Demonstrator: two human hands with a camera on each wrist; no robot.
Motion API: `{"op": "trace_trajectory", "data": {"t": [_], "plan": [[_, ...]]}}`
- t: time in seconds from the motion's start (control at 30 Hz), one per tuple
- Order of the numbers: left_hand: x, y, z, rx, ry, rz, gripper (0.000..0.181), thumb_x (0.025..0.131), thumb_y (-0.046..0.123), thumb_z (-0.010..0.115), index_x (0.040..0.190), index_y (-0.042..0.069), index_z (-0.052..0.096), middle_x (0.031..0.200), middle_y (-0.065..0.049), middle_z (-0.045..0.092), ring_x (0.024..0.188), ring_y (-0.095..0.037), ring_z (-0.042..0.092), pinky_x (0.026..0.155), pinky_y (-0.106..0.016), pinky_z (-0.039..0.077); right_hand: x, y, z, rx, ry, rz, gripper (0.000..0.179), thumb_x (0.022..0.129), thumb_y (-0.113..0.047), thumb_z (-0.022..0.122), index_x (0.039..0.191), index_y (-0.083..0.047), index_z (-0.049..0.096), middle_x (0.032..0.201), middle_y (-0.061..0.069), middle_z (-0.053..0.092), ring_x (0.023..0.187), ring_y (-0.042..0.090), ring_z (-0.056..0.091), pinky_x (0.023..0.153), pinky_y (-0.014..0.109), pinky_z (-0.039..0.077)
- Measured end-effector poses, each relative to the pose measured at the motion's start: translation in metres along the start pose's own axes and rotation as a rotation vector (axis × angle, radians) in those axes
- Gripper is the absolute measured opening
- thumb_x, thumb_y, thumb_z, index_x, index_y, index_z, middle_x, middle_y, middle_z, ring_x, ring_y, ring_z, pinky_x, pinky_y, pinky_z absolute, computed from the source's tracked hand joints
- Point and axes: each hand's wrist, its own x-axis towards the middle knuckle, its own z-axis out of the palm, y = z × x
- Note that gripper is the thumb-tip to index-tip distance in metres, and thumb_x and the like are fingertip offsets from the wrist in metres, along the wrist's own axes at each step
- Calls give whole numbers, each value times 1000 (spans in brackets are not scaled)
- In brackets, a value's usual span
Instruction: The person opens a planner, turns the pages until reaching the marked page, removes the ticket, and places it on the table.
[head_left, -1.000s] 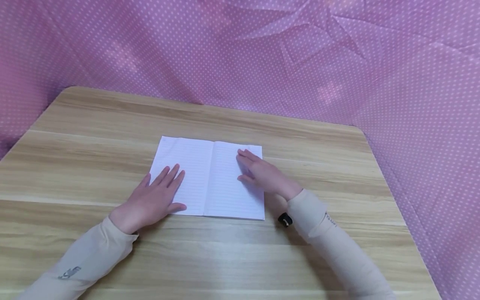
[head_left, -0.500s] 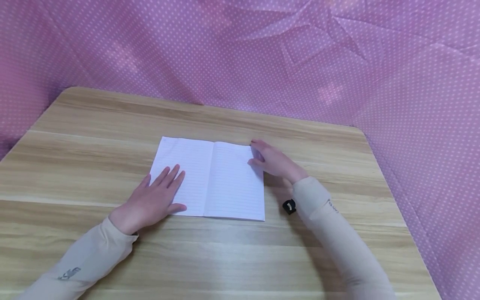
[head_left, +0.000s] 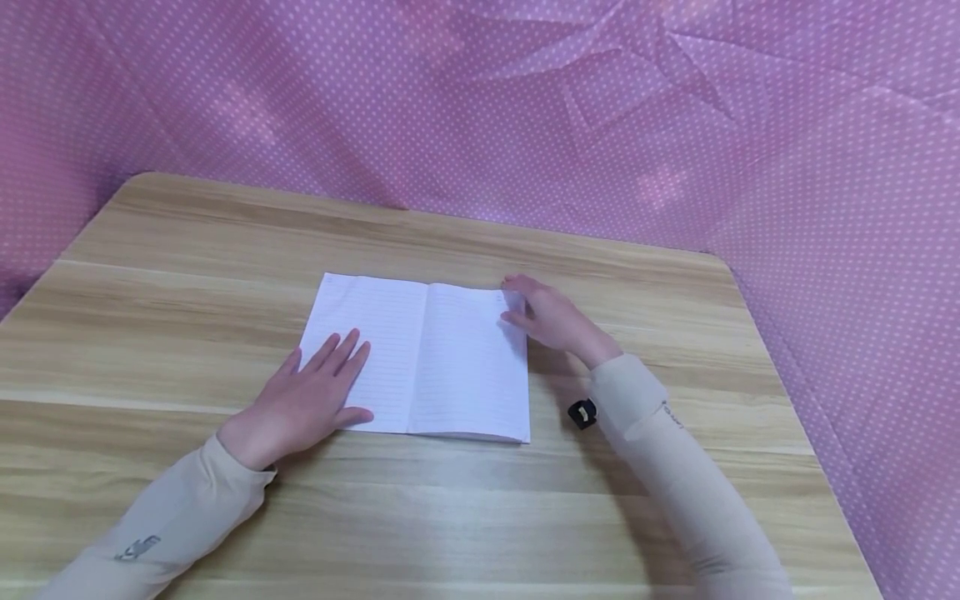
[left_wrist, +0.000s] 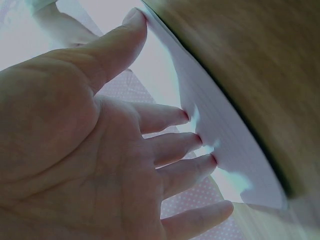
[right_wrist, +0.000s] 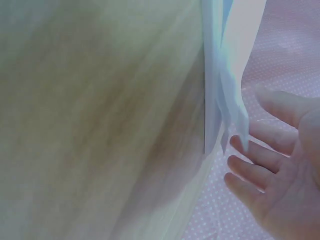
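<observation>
Around the open notebook (head_left: 461,358) spreads a wood-grain table (head_left: 450,517), and beyond the notebook's far edge hangs a pink cloth (head_left: 480,108) dotted with white. A small black object (head_left: 582,413) sits to the right of the notebook, just beside the cuff of the right sleeve (head_left: 682,475). The left sleeve (head_left: 172,517) comes in from the notebook's near left; both sleeves are pale and carry dark lettering. The notebook lies with two lined pages facing up, its fold running away from the person. The left hand (head_left: 307,404) covers the near left part of the notebook, fingers straight and spread on the left page, thumb near the notebook's near edge. The right hand (head_left: 555,317) is at the notebook's far right corner, thumb and fingers apart and loosely bent. In the right wrist view, loose sheets stand away from the notebook's stack and reach the fingertips; whether a fingertip slips between them cannot be told.
</observation>
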Motion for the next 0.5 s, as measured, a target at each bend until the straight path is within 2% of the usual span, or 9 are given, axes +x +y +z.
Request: {"op": "trace_trajectory", "data": {"t": [0.1, 0.17, 0.2, 0.3, 0.4, 0.5], "plan": [[0, 0, 0, 1, 0, 1, 82, 94, 45, 62, 151, -4, 29, 158, -24, 19, 144, -44, 19, 107, -70, 18, -3, -1, -1, 68, 39, -7, 50, 95, -14, 65, 140, 1, 49, 149, 18, 43, 132, 34, 46, 114, 44, 29], [0, 0, 0, -1, 1, 2, 82, 94, 45, 62, 151, -4, 29, 158, -24, 19, 144, -44, 19, 107, -70, 18, -5, -1, -2, 139, 76, -18, 45, 94, -9, 65, 136, 1, 53, 145, 17, 49, 130, 33, 49, 112, 42, 33], [0, 0, 0, -1, 2, 2, 82, 94, 45, 62, 151, -4, 29, 158, -24, 19, 144, -44, 19, 107, -70, 18, -7, 0, -2, 174, 98, -27, 43, 93, -6, 65, 134, 1, 55, 141, 17, 52, 133, 31, 45, 111, 41, 34], [0, -1, 0, 0, 6, 4, 81, 94, 44, 61, 151, -4, 29, 158, -24, 20, 144, -44, 20, 107, -70, 18, -11, 2, 0, 314, 150, -26, 37, 92, 1, 65, 129, 3, 59, 132, 18, 59, 126, 32, 54, 104, 37, 43], [0, -1, 1, 1, 8, 4, 81, 94, 44, 61, 151, -4, 29, 158, -25, 20, 144, -44, 20, 107, -69, 19, -15, 5, 1, 471, 169, 24, 40, 91, 5, 64, 130, 5, 58, 127, 22, 61, 118, 34, 59, 98, 34, 48], [0, -1, 0, 1, 6, 5, 81, 94, 44, 62, 151, -4, 29, 158, -25, 20, 144, -44, 20, 107, -69, 20, -22, 6, 2, 612, 155, 120, 45, 91, 4, 64, 134, 6, 54, 127, 24, 61, 116, 34, 61, 93, 32, 51]]}}
